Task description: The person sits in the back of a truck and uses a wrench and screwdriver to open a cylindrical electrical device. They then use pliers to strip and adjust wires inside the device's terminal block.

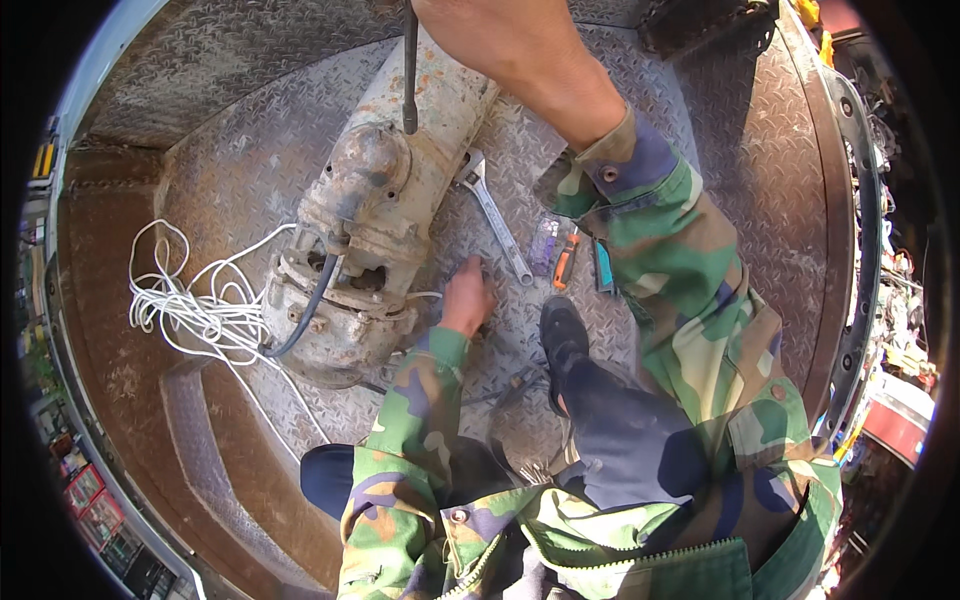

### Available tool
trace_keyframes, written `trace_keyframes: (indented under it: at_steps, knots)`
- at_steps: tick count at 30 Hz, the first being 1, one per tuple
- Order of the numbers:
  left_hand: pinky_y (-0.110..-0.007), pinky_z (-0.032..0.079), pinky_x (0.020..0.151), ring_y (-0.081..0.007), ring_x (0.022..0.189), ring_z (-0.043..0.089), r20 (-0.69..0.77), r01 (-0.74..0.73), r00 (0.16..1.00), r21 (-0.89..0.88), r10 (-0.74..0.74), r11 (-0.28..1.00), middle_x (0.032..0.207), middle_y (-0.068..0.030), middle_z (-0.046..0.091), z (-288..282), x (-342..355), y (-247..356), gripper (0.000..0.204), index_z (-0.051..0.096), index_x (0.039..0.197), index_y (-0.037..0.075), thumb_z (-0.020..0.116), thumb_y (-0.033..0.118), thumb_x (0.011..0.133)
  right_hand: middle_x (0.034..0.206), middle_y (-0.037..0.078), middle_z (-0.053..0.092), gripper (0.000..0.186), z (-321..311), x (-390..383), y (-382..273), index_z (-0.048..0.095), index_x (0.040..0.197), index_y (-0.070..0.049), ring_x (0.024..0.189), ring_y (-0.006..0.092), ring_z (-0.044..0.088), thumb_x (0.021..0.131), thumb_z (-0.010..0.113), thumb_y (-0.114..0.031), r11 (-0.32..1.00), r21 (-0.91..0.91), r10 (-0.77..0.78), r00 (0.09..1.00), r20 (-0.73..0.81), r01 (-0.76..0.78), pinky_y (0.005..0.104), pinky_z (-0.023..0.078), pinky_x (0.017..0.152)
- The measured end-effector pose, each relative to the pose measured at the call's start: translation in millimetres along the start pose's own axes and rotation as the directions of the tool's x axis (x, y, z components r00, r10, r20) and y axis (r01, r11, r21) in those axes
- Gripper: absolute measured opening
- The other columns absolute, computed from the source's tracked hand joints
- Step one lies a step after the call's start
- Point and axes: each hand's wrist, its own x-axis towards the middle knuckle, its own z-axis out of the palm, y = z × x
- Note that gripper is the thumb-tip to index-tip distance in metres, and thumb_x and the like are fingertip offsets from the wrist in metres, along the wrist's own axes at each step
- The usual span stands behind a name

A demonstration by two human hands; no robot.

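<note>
White rope (190, 315) is lying in loose loops beside the machine (385, 215), which is resting on the floor (250, 150); a foot could snag there. The rod (410, 75) is pointing at the machine and could slip if pushed askew. The hands are showing apart: left hand (467, 298) beside the machine, right hand (490, 32) above, both grips unclear. The wrench (498, 220) is lying loose.

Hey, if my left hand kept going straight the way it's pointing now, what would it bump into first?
Probably the silver wrench lying just ahead of your left hand, though your hand's height above the metal floor is hard to judge.
</note>
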Motion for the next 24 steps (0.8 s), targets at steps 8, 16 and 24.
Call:
trace_keyframes:
  at_steps: [8,16,24]
  knots:
    - [-0.044,0.059,0.086,-0.0400,0.103,0.074,0.022,-0.135,0.990,-0.122,0.139,0.983,0.109,-0.0237,0.073,-157.6,-44.6,106.2,0.023,0.069,0.119,-0.001,0.074,0.008,0.098,0.074,-0.002,0.052,0.024,-12.0,38.2,-26.5,0.075,0.113,-0.003,0.065,0.0117,0.051,0.108,0.058,-0.019,0.704,0.693,0.145,0.987,0.073,-0.155,0.0297,0.041,0.059]
    - [-0.046,0.055,0.099,-0.0405,0.112,0.068,-0.599,-0.212,0.723,0.282,0.344,0.936,0.119,-0.0207,0.069,-241.2,-41.0,90.7,0.039,0.068,0.130,-0.001,0.079,0.002,0.093,0.069,-0.009,0.048,0.025,10.2,48.6,-50.8,0.074,0.097,-0.010,0.057,0.0051,0.040,0.107,0.059,-0.028,0.588,0.781,0.297,0.954,0.036,-0.212,0.0260,0.030,0.053]
    - [-0.045,0.055,0.099,-0.0391,0.114,0.069,-0.552,-0.138,0.795,0.242,0.253,0.961,0.122,-0.0217,0.069,-235.6,-23.0,64.2,0.041,0.064,0.134,-0.003,0.079,0.012,0.099,0.069,-0.008,0.052,0.031,47.3,40.6,-32.2,0.063,0.084,-0.010,0.059,0.0046,0.044,0.111,0.060,-0.026,0.630,0.760,0.281,0.959,-0.029,-0.161,0.0292,0.034,0.053]
